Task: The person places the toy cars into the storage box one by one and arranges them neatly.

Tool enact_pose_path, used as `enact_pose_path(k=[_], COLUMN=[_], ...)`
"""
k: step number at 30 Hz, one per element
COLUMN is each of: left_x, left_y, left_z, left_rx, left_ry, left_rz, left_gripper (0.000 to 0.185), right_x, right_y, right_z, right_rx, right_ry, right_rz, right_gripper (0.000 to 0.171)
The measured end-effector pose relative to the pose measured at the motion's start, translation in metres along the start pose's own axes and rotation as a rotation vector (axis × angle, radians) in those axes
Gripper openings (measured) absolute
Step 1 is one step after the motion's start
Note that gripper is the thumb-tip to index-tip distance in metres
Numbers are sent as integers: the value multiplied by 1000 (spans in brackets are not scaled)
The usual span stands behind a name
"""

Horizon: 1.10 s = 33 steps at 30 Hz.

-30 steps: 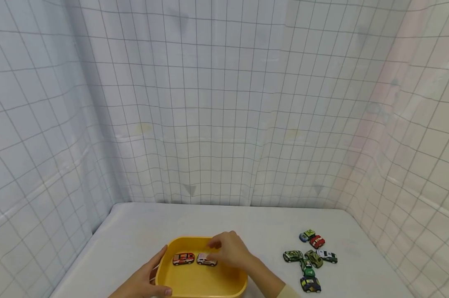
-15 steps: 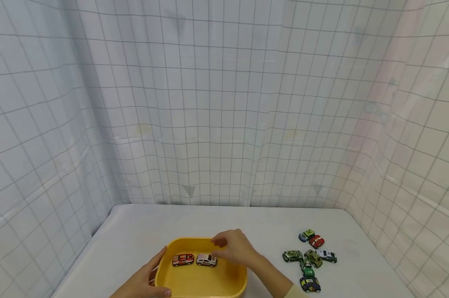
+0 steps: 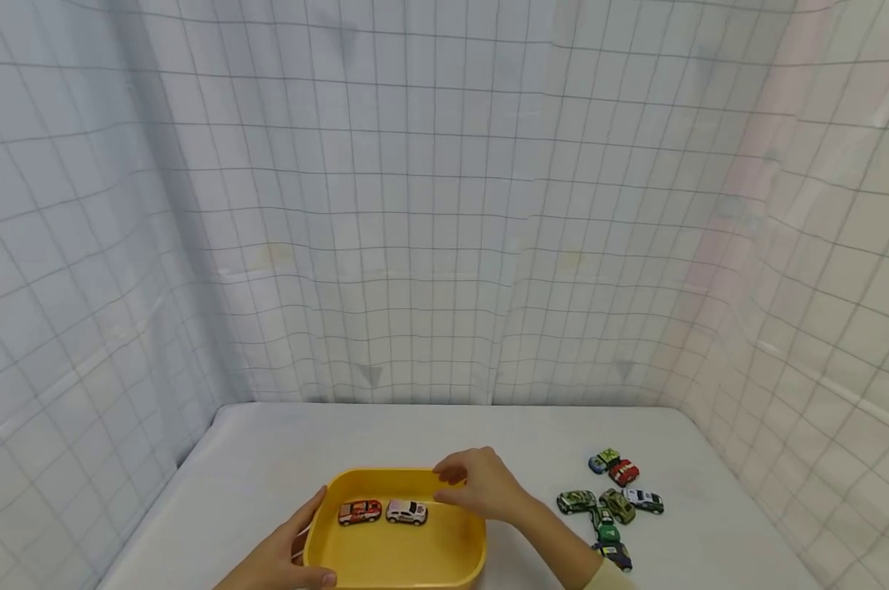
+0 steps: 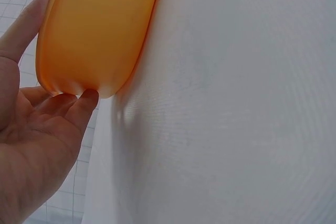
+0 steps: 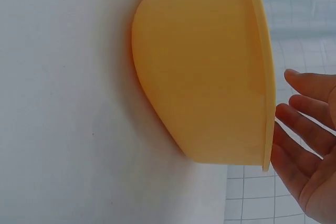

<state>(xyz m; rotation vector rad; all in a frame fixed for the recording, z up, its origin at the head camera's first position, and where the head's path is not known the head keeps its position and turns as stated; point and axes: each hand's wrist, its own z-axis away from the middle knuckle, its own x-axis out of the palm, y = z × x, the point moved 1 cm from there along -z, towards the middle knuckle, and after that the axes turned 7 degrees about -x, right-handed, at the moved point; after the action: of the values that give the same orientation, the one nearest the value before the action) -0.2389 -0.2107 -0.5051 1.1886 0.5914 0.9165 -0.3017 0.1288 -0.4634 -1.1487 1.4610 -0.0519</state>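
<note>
A yellow tray [image 3: 473, 547] sits on the white table near the front edge. Inside it, side by side, stand a red-and-white toy car [image 3: 360, 511] and a white toy car [image 3: 406, 512]. My left hand [image 3: 288, 551] holds the tray's near left corner, thumb on the front rim and a finger along the left wall. The left wrist view shows that hand [image 4: 37, 129] against the tray's outer wall [image 4: 100, 30]. My right hand [image 3: 479, 483] hovers over the far right rim, empty. In the right wrist view its fingers [image 5: 304, 124] are straight beside the tray [image 5: 205, 77].
A cluster of several small toy cars [image 3: 608, 508], green, red, white and camouflage, lies on the table to the right of the tray. Grid-patterned white sheets wall the table at the back and on both sides. The white table [image 3: 282, 451] stretches behind the tray.
My right hand let go of the white car and moved up and to the right, from over that car to the tray's far right rim. The left hand and tray stayed put.
</note>
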Motion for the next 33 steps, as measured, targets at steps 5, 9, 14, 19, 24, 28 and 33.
enact_pose_path(k=[5,9,14,19,24,28,33], left_x=[0,0,0,0,0,-1,0], left_y=[-1,-1,-1,-2,-2,-1,-2], left_z=[-2,-3,-2,-3,-2,-1,0], left_rx=[10,8,-3,-16,-35,-37,-28], left_ry=[-3,4,9,13,25,20,19], left_rz=[-11,-20,-13,4,12,12,5], left_gripper=[104,104,104,104,103,103,103], right_x=[-7,-13,-22,-33,-42,-48,-53], right_y=[8,13,19,22,28,35,43], right_z=[11,19,27,39,50,58,69], right_rx=[-28,-28,-9,14,18,40,69], right_ry=[30,32,15,36,55,53,54], right_rz=[-28,-54,-59,-59,-35,-14,0], right_gripper=[29,29,28,28,26,25,27])
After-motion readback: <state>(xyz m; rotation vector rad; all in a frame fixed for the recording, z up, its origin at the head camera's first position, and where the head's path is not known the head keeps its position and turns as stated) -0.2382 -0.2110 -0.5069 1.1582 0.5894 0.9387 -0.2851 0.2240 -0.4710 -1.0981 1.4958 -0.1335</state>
